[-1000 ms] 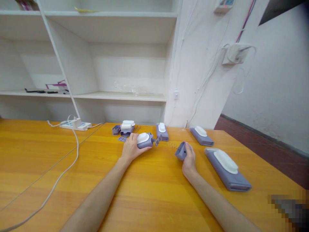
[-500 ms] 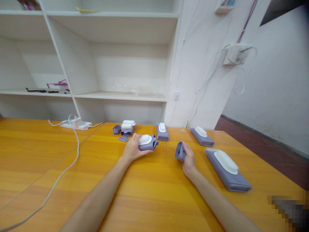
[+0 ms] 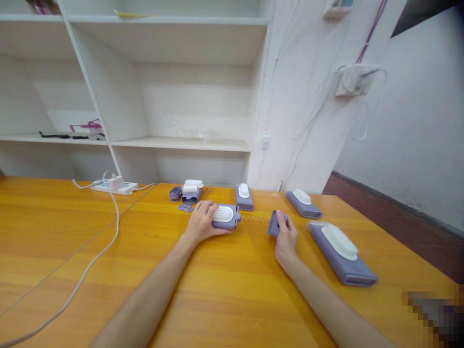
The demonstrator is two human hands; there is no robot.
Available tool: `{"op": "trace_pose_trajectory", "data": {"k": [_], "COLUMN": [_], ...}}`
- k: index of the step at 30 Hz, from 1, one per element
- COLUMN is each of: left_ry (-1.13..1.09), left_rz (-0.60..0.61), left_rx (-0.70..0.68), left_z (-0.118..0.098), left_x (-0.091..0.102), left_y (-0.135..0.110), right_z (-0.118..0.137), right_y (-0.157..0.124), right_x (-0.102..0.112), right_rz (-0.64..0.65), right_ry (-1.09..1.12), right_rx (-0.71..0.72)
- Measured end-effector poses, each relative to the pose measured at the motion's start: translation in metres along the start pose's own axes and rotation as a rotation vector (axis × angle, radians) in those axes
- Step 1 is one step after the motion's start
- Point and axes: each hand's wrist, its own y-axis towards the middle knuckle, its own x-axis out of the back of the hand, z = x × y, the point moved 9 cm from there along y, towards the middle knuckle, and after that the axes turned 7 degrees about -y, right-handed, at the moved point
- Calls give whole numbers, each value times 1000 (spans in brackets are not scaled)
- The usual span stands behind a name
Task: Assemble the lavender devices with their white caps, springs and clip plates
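Note:
My left hand (image 3: 201,222) grips a grey-purple plastic case (image 3: 229,222) with a white oval pad (image 3: 223,213) on its upper face. Its open end points right, and a thin coil spring (image 3: 255,219) stretches from there toward my other hand. Fingers of my right hand (image 3: 286,239) close around a grey-purple end cap (image 3: 274,224), held just right of the spring; whether the spring touches the cap I cannot tell. Behind the left hand lie a flat grey plate (image 3: 185,208), a loose end cap (image 3: 175,194), another case with white parts (image 3: 192,192) and a second spring (image 3: 207,193).
Similar cases with white pads stand at the back (image 3: 245,203), back right (image 3: 304,210) and right (image 3: 344,258). A power strip (image 3: 123,187) with a white cable (image 3: 115,232) runs along the left of the wooden table (image 3: 217,304). White shelving (image 3: 181,143) rises behind.
The case in my left hand has turned so its white pad faces me more and has shifted slightly right. My right hand has moved a little right with the end cap, which has turned.

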Motion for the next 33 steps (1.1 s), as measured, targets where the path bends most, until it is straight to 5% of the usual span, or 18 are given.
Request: {"op": "trace_pose_trajectory", "data": {"k": [12,29,33], "left_ry": [8,18,-10], "left_rz": [109,36,86], "left_rx": [-173,-17,-112], "left_z": [-27,-19,-38], "left_x": [-12,-7,-16], "left_y": [3,4,5], "right_z": [32,21,27], "right_y": [-17,-27,-34], "right_x": [-13,-39,-46], "right_rz": [120,399,436], "right_ry": [-263,-329,-353], "right_rx": [216,161,212]}}
